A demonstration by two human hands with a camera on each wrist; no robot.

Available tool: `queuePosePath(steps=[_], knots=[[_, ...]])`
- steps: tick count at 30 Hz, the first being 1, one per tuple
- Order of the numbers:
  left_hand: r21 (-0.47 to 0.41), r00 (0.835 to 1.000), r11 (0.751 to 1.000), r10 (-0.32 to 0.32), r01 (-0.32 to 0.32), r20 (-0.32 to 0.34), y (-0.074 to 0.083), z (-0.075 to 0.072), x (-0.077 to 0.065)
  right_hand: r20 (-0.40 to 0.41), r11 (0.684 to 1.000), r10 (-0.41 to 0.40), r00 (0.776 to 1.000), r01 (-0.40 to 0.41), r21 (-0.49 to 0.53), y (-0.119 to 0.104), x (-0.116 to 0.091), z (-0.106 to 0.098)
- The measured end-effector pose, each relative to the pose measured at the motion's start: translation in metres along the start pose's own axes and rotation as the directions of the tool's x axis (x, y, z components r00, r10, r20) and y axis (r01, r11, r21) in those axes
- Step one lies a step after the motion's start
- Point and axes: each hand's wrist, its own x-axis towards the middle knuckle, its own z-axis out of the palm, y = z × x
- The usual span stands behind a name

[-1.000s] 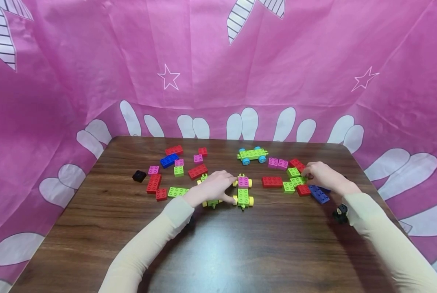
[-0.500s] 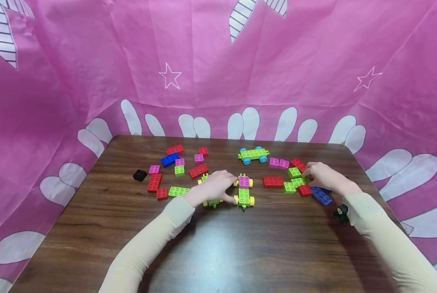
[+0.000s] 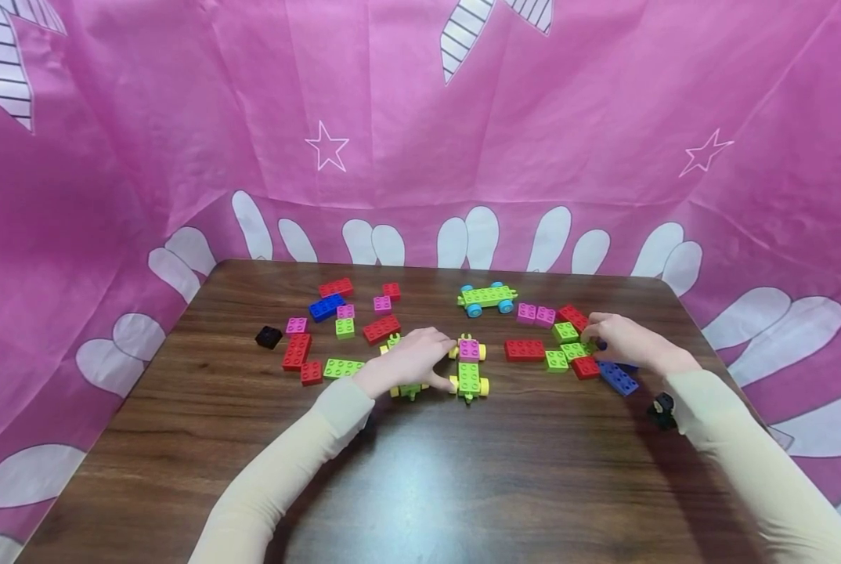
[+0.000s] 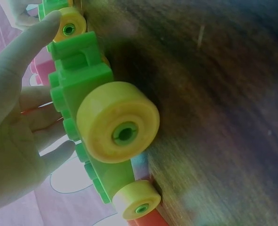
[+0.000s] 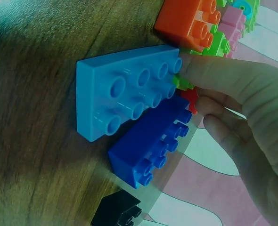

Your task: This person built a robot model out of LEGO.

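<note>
My left hand (image 3: 413, 359) lies over a green toy car base with yellow wheels (image 4: 94, 89), fingers extended. Its thumb touches a yellow wheel of a second green car base (image 3: 468, 380), which has a pink brick (image 3: 468, 350) on its far part. At the right, my right hand (image 3: 628, 342) is among loose bricks with fingers loosely bent. In the right wrist view, its fingertips are beside the end of a blue brick (image 5: 125, 89) and above a darker blue brick (image 5: 151, 136); no held brick shows. Green bricks (image 3: 573, 350) and a red brick (image 3: 586, 367) lie by the fingertips.
A green car base with blue wheels (image 3: 487, 297) stands at the back. Red, pink, green and blue bricks lie at the left, with a black brick (image 3: 268, 338) outermost. A black piece (image 3: 663, 410) sits near the right sleeve. Pink cloth (image 3: 406, 117) hangs behind the table (image 3: 420, 486).
My right hand has shifted very slightly to the right, showing a bit of blue beneath it. The left hand and the bricks stay where they were.
</note>
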Motion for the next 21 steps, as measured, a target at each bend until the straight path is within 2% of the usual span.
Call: queuePosePath(steps=[12,16,21], knots=[[-0.016,1.000,1.000,-0.005,0.005,0.005,0.0000,-0.0021,-0.0008,0.036,0.999,0.024,0.999,-0.023,-0.022,0.0006,0.0034,0.0033],[-0.025,1.000,1.000,-0.005,0.005,0.003,0.0000,-0.0018,-0.0009,0.054,0.999,0.019,0.998,-0.017,-0.032,0.0002,0.0028,-0.0003],[-0.043,1.000,0.999,-0.004,0.004,0.003,-0.0008,-0.0010,0.0000,0.037,0.998,-0.011,0.999,0.013,-0.055,0.0006,0.0008,-0.0055]])
